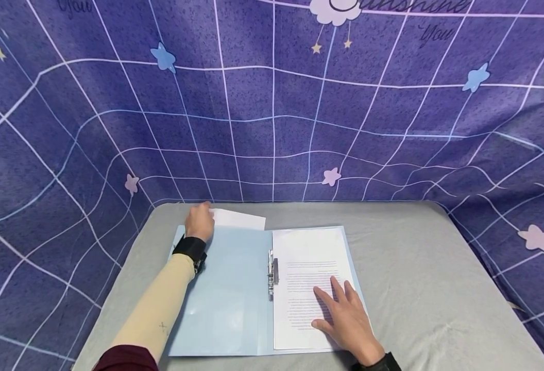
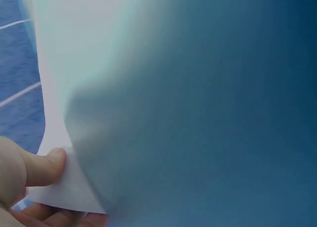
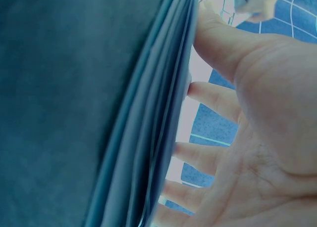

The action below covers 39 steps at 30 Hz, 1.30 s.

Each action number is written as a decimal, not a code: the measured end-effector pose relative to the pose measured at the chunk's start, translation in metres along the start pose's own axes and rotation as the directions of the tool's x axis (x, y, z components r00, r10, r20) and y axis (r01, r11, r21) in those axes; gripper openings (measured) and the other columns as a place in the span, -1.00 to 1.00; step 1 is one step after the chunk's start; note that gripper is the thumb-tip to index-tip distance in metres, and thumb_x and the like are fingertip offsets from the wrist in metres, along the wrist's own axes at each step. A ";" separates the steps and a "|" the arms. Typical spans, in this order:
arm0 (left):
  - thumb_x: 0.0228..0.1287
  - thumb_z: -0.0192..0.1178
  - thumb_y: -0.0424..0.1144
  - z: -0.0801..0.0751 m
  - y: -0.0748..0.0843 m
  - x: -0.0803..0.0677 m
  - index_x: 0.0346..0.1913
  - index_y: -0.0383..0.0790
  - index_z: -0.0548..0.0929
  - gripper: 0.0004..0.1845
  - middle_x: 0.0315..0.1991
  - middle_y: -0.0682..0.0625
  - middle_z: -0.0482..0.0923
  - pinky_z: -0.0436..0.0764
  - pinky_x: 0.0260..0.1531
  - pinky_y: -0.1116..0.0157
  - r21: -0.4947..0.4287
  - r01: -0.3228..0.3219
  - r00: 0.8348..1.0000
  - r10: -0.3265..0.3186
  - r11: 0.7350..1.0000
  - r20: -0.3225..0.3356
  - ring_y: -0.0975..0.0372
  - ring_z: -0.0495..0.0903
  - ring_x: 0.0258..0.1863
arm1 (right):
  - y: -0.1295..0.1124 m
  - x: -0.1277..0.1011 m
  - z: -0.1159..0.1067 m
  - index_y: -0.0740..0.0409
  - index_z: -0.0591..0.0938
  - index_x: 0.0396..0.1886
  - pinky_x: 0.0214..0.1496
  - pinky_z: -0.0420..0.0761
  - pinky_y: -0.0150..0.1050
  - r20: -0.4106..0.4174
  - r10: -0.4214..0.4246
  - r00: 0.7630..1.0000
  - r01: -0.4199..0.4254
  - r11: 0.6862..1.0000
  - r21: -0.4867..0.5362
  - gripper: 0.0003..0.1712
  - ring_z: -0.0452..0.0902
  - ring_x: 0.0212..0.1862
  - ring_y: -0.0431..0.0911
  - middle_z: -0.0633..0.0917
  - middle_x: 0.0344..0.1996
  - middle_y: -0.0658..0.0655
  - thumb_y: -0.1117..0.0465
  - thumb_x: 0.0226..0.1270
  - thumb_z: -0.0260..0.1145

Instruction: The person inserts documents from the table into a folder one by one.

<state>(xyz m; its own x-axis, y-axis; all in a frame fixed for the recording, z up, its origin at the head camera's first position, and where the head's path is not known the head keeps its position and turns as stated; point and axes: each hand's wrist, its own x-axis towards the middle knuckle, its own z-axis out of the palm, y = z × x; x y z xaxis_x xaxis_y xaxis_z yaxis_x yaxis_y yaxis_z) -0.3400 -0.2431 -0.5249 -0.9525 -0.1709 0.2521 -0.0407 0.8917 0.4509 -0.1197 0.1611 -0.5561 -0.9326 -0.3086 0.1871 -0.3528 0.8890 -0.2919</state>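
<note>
A light-blue folder [image 1: 225,299] lies open on the grey table [image 1: 415,288], with a metal clip [image 1: 272,273] at its spine. A stack of printed pages [image 1: 309,252] fills its right half. My right hand [image 1: 341,309] rests flat on those pages with the fingers spread; in the right wrist view the right hand [image 3: 247,138] shows its open palm beside the folder's edge [image 3: 148,138]. My left hand [image 1: 201,219] is at the folder's far left corner. There it pinches a loose white sheet [image 1: 239,220], the thumb [image 2: 42,165] lying on the sheet's corner [image 2: 64,187].
A purple cloth [image 1: 272,103] with a white grid and stars hangs behind and around the table. Bare grey tabletop stretches to the right of the folder. The table's far edge lies just beyond the white sheet.
</note>
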 end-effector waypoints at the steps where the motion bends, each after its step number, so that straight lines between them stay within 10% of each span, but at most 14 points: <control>1: 0.42 0.19 -0.42 -0.004 0.004 0.000 -0.05 -0.37 0.69 -0.85 -0.12 -0.35 0.71 0.62 -0.23 -0.18 -0.013 -0.018 0.999 0.018 1.000 -0.026 -0.26 0.68 -0.13 | 0.000 0.000 0.000 0.05 0.67 0.27 0.35 0.31 0.40 0.000 0.001 1.000 -0.001 1.000 0.001 -0.15 0.27 0.37 0.57 0.45 0.37 0.50 -0.19 -0.03 0.63; 8: 0.35 0.30 -0.41 -0.031 0.032 0.000 -0.22 -0.29 0.74 -0.96 -0.25 -0.27 0.75 0.61 -0.30 -0.18 -0.038 -0.177 0.959 0.164 0.983 -0.230 -0.23 0.72 -0.24 | -0.001 0.000 -0.001 0.04 0.67 0.29 0.37 0.29 0.40 0.026 0.021 0.999 -0.021 1.000 0.002 -0.15 0.24 0.40 0.56 0.43 0.39 0.48 -0.20 -0.03 0.63; 21: 0.33 0.36 -0.38 -0.088 0.071 -0.004 -0.25 -0.33 0.78 -0.94 -0.33 -0.22 0.75 0.64 -0.28 -0.09 -0.042 -0.409 0.782 0.327 0.911 -0.530 -0.14 0.74 -0.33 | -0.001 0.000 -0.001 0.02 0.67 0.29 0.35 0.30 0.42 0.033 0.032 0.999 -0.032 0.999 -0.004 -0.13 0.23 0.40 0.55 0.43 0.40 0.47 -0.19 -0.06 0.64; 32: 0.28 0.40 -0.45 -0.153 0.113 -0.010 -0.31 -0.30 0.83 -0.95 -0.37 -0.16 0.78 0.67 -0.26 0.02 -0.156 -0.534 0.626 0.265 0.831 -0.733 -0.04 0.77 -0.35 | -0.001 -0.001 -0.001 0.03 0.66 0.29 0.35 0.29 0.42 0.035 0.034 0.999 -0.034 0.999 0.000 -0.14 0.23 0.41 0.56 0.42 0.40 0.47 -0.19 -0.04 0.63; 36: 0.30 0.41 -0.39 -0.165 0.121 -0.016 -0.29 -0.29 0.84 -0.96 -0.35 -0.12 0.79 0.58 -0.35 0.29 -0.177 -0.537 0.616 0.240 0.825 -0.750 0.08 0.71 -0.47 | -0.002 -0.001 -0.003 0.03 0.66 0.29 0.35 0.29 0.42 0.047 0.036 0.998 -0.036 0.999 0.010 -0.15 0.22 0.41 0.55 0.42 0.41 0.47 -0.20 -0.02 0.62; 39: 0.29 0.43 -0.35 -0.168 0.124 -0.020 -0.27 -0.27 0.85 -0.95 -0.40 -0.09 0.79 0.37 -0.49 0.48 -0.214 -0.518 0.640 0.209 0.829 -0.739 0.23 0.51 -0.63 | -0.002 0.000 -0.004 0.03 0.66 0.29 0.34 0.29 0.43 0.051 0.035 0.998 -0.037 0.999 0.020 -0.16 0.22 0.41 0.56 0.42 0.41 0.46 -0.19 0.00 0.62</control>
<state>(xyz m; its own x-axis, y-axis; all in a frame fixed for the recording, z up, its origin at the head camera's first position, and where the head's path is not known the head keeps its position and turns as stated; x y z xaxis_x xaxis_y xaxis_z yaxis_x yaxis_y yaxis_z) -0.2752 -0.1992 -0.3301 -0.3949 -0.2327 0.8888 0.5238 0.7378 0.4259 -0.1183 0.1612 -0.5515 -0.9472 -0.2938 0.1284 -0.3199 0.8926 -0.3176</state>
